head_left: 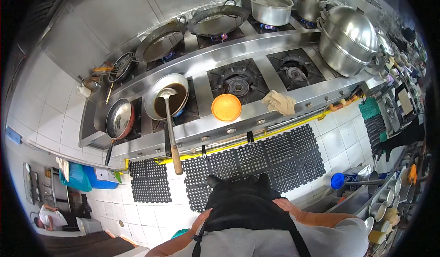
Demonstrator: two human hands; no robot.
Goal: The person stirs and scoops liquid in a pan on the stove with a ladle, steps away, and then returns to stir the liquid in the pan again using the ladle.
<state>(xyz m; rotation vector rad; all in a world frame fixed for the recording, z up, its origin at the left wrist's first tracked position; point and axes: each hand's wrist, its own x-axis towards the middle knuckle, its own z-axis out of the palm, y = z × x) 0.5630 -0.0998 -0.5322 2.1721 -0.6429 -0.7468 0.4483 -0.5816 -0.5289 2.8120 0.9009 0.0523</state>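
My left hand [201, 218] rests against the left side of the black apron [247, 206], with its fingers partly visible and nothing seen in it. On the apron's other side lies my right hand [287, 205], fingers flat and spread. Ahead, a pan of brown liquid [176, 96] sits on the stove with a ladle [169, 115] in it, the wooden handle reaching over the front edge. An orange round container [226, 107] and a crumpled beige cloth [279, 102] lie along the stove front. Neither hand touches them.
Two large woks [217, 21] and an open pot [271, 14] stand on back burners. A big lidded steamer [349, 39] is at right. Black rubber mats [256, 158] cover floor parts. A person [51, 216] is at far lower left; bowls fill the right shelf.
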